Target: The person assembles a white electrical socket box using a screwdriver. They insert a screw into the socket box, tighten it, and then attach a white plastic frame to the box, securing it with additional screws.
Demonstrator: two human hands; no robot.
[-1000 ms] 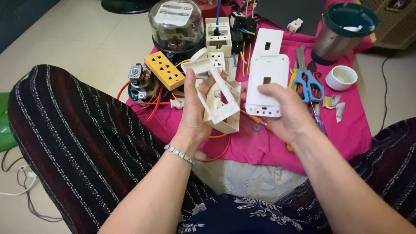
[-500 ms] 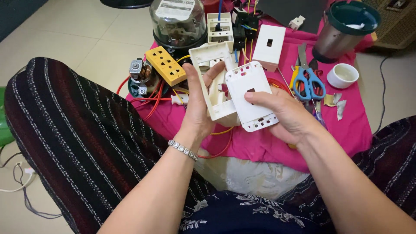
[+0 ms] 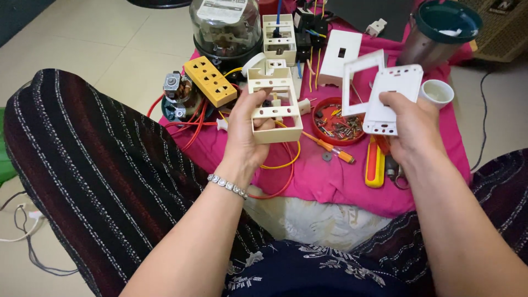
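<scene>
Cream box frame (image 3: pixel 273 104) gripped in left hand (image 3: pixel 247 132); white cover plate (image 3: pixel 391 98) in right hand (image 3: pixel 413 132)

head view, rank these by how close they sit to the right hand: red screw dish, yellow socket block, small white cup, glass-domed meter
From the right hand:
1. Small white cup, just above it, toward the cloth's right edge.
2. Red screw dish, just to its left, mid-cloth.
3. Glass-domed meter, far upper left.
4. Yellow socket block, far left, beyond the left hand.
The last two are nearly level.

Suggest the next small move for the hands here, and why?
Probably bring the white cover plate in the right hand back over the open front of the cream box in the left hand. The two parts are held apart, box facing up, nothing between them.
</scene>
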